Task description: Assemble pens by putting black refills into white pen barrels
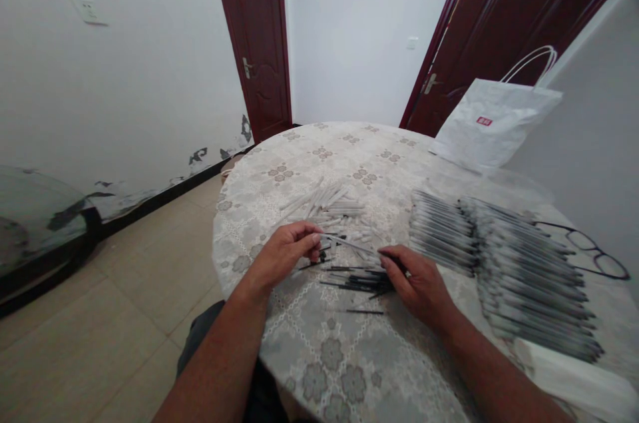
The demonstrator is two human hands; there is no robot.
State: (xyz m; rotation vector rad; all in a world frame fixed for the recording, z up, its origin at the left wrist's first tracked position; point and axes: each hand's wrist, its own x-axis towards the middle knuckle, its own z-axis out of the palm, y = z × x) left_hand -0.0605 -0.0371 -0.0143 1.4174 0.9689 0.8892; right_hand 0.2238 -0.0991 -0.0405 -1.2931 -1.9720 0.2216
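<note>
My left hand (292,248) and my right hand (414,280) face each other over the table, fingers closed in a pinch. A thin pale pen-like stick (352,244) spans the gap, one end in each hand. Just beyond it lies a loose pile of short white tubes (332,203). Nearer to me, several thin black rods (357,281) are heaped beside my right fingers, and a single black rod (364,312) lies apart. Small black pieces (324,253) sit next to my left fingertips, partly hidden by them.
To the right lie rows of slim grey-and-black sticks (534,276), with eyeglasses (584,250) beside them. A white paper bag (494,120) stands at the back right. A white packet (574,376) is at the near right. A patterned cloth (329,356) covers the round table.
</note>
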